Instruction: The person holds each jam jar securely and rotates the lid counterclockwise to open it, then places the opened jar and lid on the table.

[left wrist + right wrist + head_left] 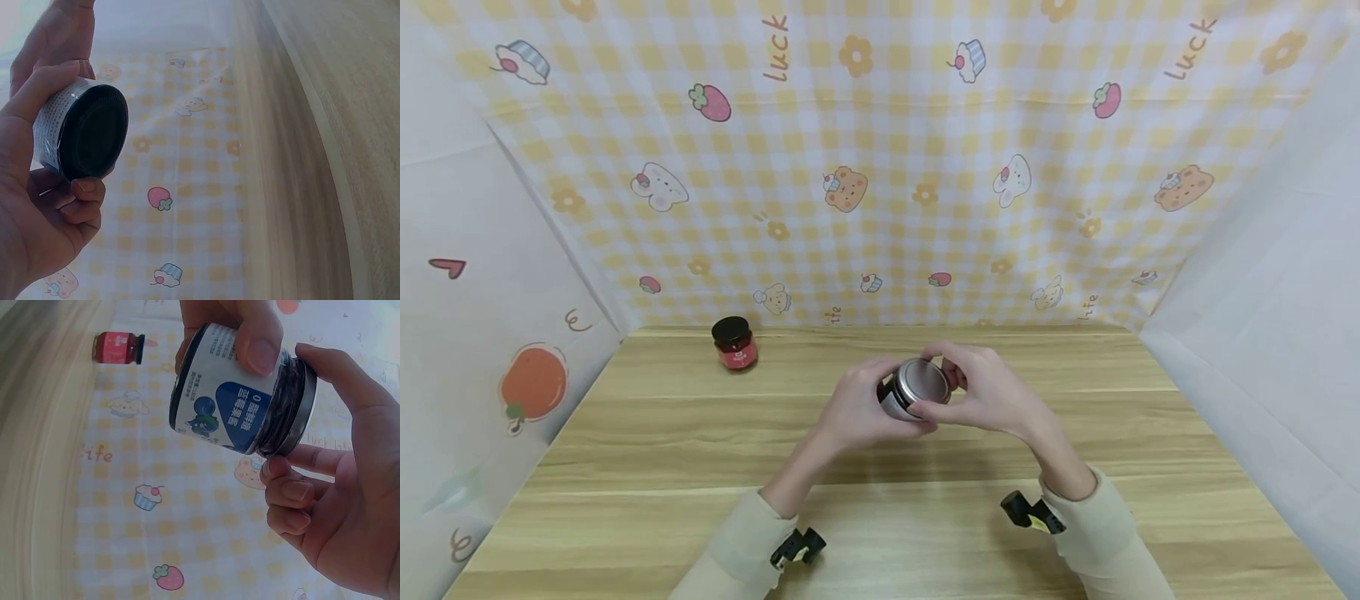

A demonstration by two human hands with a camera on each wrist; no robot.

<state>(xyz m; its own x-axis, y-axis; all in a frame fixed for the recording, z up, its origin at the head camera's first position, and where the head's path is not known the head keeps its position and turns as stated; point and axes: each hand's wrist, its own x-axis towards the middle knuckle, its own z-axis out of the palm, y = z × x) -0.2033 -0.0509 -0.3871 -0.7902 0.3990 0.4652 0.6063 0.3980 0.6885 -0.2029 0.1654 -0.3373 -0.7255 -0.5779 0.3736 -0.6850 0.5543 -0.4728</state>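
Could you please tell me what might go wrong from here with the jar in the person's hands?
The jar is held off the table, its base exposed in the left wrist view, so it could drop if the left hand slips. It is also tilted, with the right hand on the lid; if that comes loose, some might spill.

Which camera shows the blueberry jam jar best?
The right wrist view, where the blueberry jam jar shows its printed label. The left wrist view shows mainly its dark base; the head view, mainly its lid.
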